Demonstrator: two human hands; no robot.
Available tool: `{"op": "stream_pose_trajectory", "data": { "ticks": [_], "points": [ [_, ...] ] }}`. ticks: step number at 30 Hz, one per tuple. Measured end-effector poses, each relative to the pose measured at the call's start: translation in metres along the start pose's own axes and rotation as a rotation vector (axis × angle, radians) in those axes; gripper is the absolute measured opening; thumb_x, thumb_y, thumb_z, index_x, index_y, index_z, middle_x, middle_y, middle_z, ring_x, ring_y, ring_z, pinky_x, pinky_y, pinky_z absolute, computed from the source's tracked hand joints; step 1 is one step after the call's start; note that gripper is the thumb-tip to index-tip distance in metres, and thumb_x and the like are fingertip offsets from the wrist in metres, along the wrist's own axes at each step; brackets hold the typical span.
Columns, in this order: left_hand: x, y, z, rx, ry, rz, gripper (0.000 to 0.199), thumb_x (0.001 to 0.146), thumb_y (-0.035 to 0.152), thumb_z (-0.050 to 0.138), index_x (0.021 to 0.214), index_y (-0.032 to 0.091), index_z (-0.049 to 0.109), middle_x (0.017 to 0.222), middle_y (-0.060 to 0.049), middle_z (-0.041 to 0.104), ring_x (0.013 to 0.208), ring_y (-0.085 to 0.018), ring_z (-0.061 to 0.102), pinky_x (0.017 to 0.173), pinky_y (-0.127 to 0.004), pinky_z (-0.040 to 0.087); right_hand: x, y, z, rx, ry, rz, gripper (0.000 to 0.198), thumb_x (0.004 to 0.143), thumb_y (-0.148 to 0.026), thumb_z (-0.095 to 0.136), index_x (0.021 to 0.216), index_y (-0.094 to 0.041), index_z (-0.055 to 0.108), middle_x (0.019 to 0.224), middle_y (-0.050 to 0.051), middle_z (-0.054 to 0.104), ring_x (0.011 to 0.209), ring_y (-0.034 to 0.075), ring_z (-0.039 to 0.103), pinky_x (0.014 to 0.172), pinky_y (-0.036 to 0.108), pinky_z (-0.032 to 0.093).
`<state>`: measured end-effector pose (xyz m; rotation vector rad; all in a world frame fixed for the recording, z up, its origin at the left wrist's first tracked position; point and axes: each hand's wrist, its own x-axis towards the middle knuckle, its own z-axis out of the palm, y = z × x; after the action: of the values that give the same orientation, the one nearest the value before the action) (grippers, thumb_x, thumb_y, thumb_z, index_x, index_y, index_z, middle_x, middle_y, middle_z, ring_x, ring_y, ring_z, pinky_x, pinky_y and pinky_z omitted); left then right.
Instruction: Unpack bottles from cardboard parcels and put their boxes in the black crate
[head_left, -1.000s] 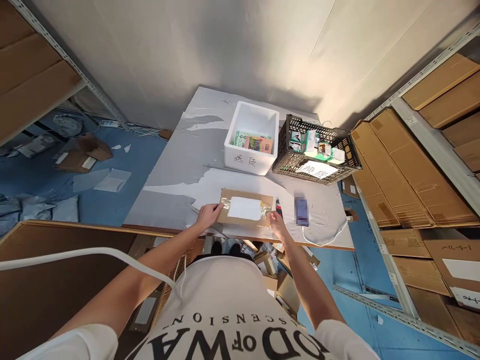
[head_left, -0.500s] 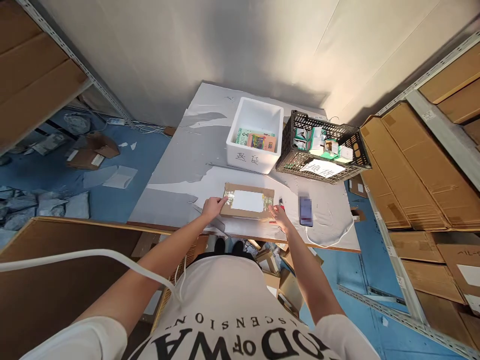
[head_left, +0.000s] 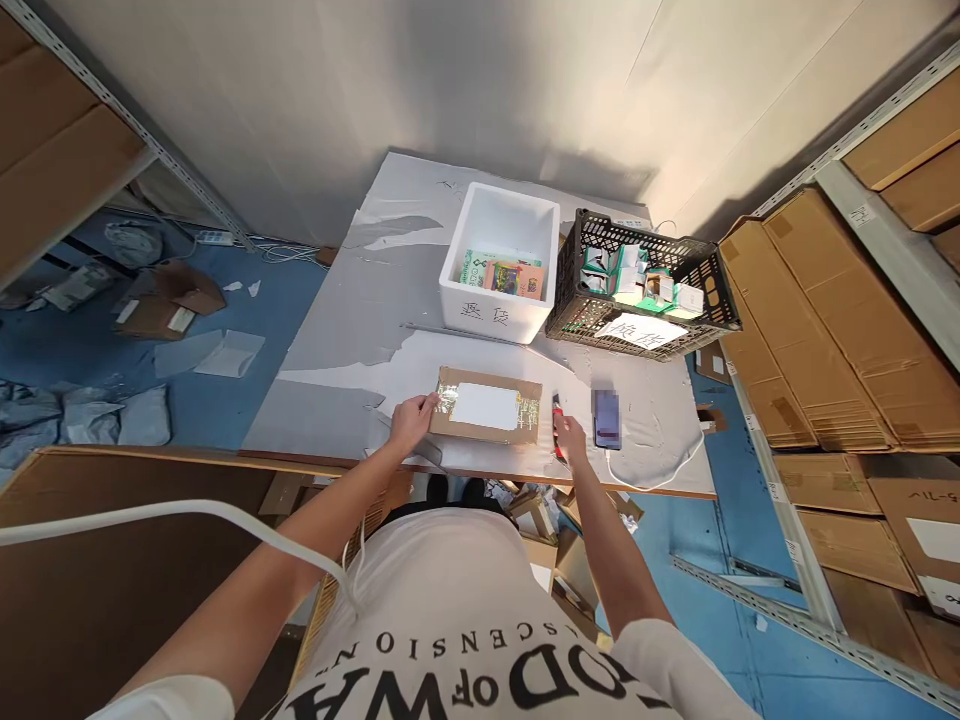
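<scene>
A taped cardboard box [head_left: 487,436] with a white label [head_left: 486,405] lies flat near the table's front edge. My left hand [head_left: 412,420] grips its left end, thumb on top by the shiny tape. Right of the box, my right hand [head_left: 571,438] is closed around a red and black box cutter [head_left: 557,408], which points away from me. Its blade is too small to make out. Just beyond that hand lies a phone [head_left: 607,418] with a white cable [head_left: 660,484] plugged in.
Behind the box stand a white foam bin [head_left: 496,316] with flat packs inside and a black plastic crate [head_left: 570,290] of small cartons. Shelves with cardboard boxes [head_left: 832,340] rise at the right. A large open carton [head_left: 135,560] sits at the lower left, below a white cable [head_left: 187,506].
My right hand has left the box's right end and taken hold of the box cutter beside it. My left hand stays on the box. The view has shifted slightly.
</scene>
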<state>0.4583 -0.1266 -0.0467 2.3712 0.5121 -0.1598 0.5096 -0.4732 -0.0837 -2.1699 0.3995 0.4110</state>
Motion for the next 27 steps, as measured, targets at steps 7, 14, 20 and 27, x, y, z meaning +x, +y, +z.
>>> {"op": "stream_pose_trajectory", "data": {
  "ticks": [7,14,20,27],
  "points": [
    [-0.034,0.01,0.005,0.1,0.082,0.629,0.046,0.092,0.04,0.045,0.132,0.018,0.053,0.142,-0.013,0.048,0.135,-0.026,0.04,0.11,-0.043,0.035,0.016,0.017,0.004,-0.391,0.012,0.09,0.062,0.069,-0.038,0.071,0.123,-0.018,0.047,0.126,0.02,0.052,0.118,0.033,0.051,0.093,0.046,0.042],
    [-0.039,0.006,0.029,0.266,-0.05,0.886,0.041,0.097,0.022,0.035,0.135,0.018,0.049,0.139,-0.012,0.051,0.136,-0.023,0.039,0.111,-0.045,0.034,0.027,-0.002,-0.003,-0.51,0.014,0.05,0.053,0.081,-0.021,0.051,0.133,-0.014,0.041,0.117,0.018,0.056,0.104,0.029,0.058,0.087,0.042,0.046],
    [-0.03,-0.004,0.042,0.238,-0.019,0.887,0.043,0.096,0.015,0.031,0.134,0.018,0.05,0.137,-0.012,0.053,0.135,-0.022,0.041,0.11,-0.045,0.035,0.004,-0.093,-0.027,-0.17,-0.186,-0.545,0.06,0.093,-0.03,0.034,0.151,-0.023,0.019,0.125,0.011,0.055,0.09,0.021,0.06,0.079,0.035,0.05],
    [-0.031,-0.007,0.046,0.224,-0.015,0.893,0.043,0.095,0.017,0.033,0.134,0.018,0.05,0.138,-0.012,0.052,0.135,-0.022,0.041,0.112,-0.045,0.032,-0.026,-0.175,0.031,-0.814,-0.626,-0.95,0.057,0.093,-0.019,0.041,0.146,-0.035,0.032,0.12,0.006,0.06,0.094,0.022,0.063,0.082,0.031,0.046]
  ]
}}
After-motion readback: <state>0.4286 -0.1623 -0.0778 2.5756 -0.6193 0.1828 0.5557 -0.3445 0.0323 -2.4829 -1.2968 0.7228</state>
